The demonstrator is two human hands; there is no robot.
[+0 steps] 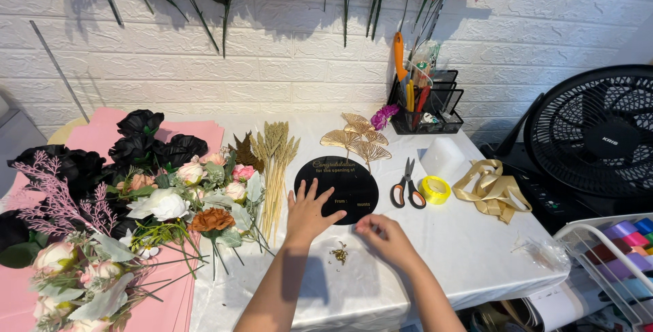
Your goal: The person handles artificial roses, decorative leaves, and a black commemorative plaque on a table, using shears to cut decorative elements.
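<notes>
The round black acrylic plaque with gold lettering [338, 186] lay mid-table, with bare white cloth [469, 250] open towards the near edge. The left hand [309, 211] pressed flat on its lower rim, fingers spread. The right hand [384, 233], just beside it, pinched something too small to tell. Small gold bits [339, 254] lay between the wrists; scissors [407, 186] rested rightward.

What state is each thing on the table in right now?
Left hand: flat, fingers spread, pressing the black disc.
Right hand: fingertips pinched at the disc's lower edge.
Black disc: lying flat.
Scissors: closed, lying flat.
Yellow tape: rolled, lying flat.
Gold ribbon: loose, heaped.
Gold bits: small scattered pile.
Fan: cannot tell if running.
</notes>
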